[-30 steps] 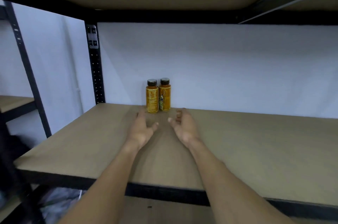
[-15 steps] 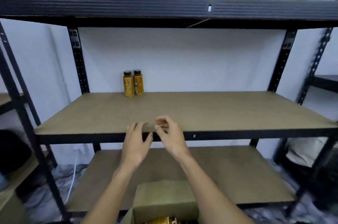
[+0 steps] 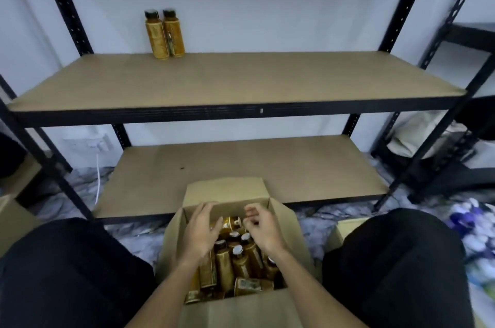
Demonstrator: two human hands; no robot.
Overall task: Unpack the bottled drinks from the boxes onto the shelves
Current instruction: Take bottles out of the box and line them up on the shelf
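Plainly, the head view looks down over an open brown cardboard box (image 3: 227, 193) at 6 o'clock, set on the floor between two knees in black trousers (image 3: 67, 268), close enough to reach without stretching. Its flaps are folded outward so the mouth is clear. Inside stand amber plastic bottles with dark caps (image 3: 235, 260), most upright and packed close, one or two lying tipped near the front and back walls.

Both hands hover over the caps. The left hand (image 3: 201, 231), on the 9 o'clock side of the box, is wide, fingers spread and holding nothing. The right hand (image 3: 263, 231), on the 3 o'clock side, has its fingers loosely curled above the caps; nothing shows in its grip. I judge they are lining up to take a bottle each.

At 11 o'clock, two matching amber bottles (image 3: 164, 35) stand upright and touching at the back of the upper brown board shelf (image 3: 241, 81), against the wall, probably starting a row that leaves the front free. The lower board shelf (image 3: 254, 166) sits at the centre, just behind the box. Most of the unpacking seems undone.
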